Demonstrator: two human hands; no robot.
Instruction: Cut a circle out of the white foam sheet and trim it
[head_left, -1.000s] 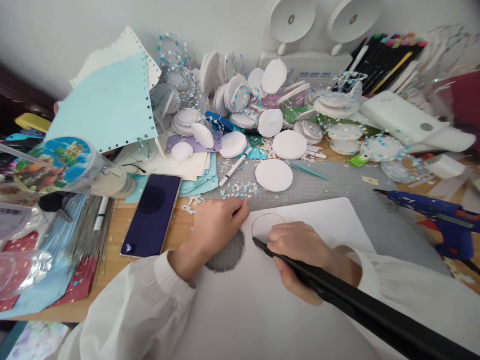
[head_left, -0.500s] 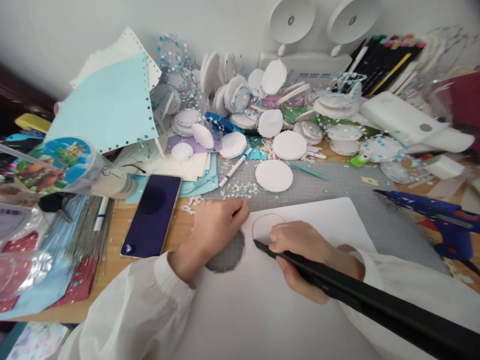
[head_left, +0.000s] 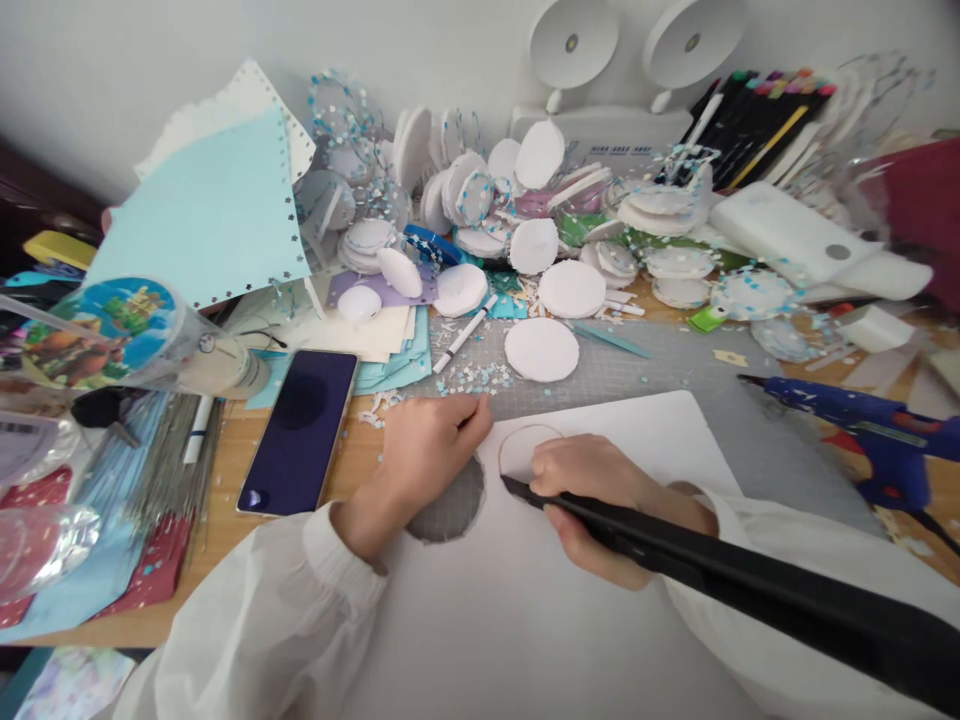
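A white foam board [head_left: 495, 620] lies under both hands, with a round hole [head_left: 450, 508] cut through it at the upper left. My left hand [head_left: 426, 450] is closed over the board's top left edge, beside the hole; its fingertips are hidden. In my right hand [head_left: 600, 490] is a long black pen-shaped cutter [head_left: 690, 555], slanting down to the left. Its thin tip touches the board on a brownish curved line [head_left: 517, 437], right of the hole. Part of that curve is hidden behind my right hand.
A grey cutting mat [head_left: 720, 430] lies beneath the board. White discs [head_left: 541, 350] are heaped behind it. At left are a phone [head_left: 300, 430] and a lidded cup [head_left: 142, 325]. A blue glue gun [head_left: 862, 420] lies at right. A twin-head lamp [head_left: 574, 45] stands at the back.
The whole view has shifted slightly, so things appear a little further left. Both hands keep nearly the same place on the board, and the cutter tip stays on the curve.
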